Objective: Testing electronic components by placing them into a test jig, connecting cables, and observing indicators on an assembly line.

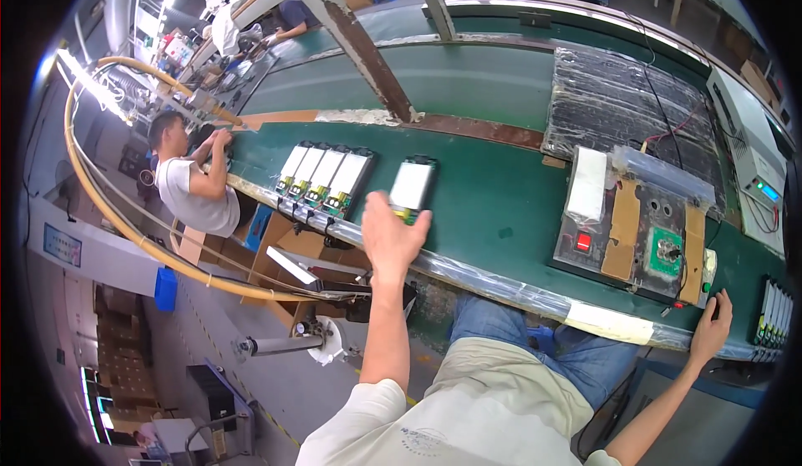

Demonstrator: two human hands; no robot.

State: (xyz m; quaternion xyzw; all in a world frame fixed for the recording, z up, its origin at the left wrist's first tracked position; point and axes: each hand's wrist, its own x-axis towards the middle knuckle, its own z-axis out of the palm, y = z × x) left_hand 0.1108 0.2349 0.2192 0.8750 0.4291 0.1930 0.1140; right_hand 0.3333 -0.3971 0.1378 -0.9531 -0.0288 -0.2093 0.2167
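Note:
My left hand (393, 236) is at the near end of a single flat module (412, 186) with a white face, dark frame and small green circuit board. Its thumb and fingers are spread, with the module's board end between them; I see a gap on the finger side. To the left, several similar modules (326, 175) lie side by side. My right hand (712, 326) rests at the bench's front edge, fingers apart and nothing visible in them. It is beside the right end of a dark test fixture (576, 253) with a red switch and brown cardboard strips.
More modules (775, 311) stand at the far right of the green bench (493, 257). Behind the fixture lie a plastic-wrapped dark slab (622, 103) and a white powered instrument (748, 144) with cables. A co-worker (196, 174) works at the bench's left end. A post (359, 44) rises behind.

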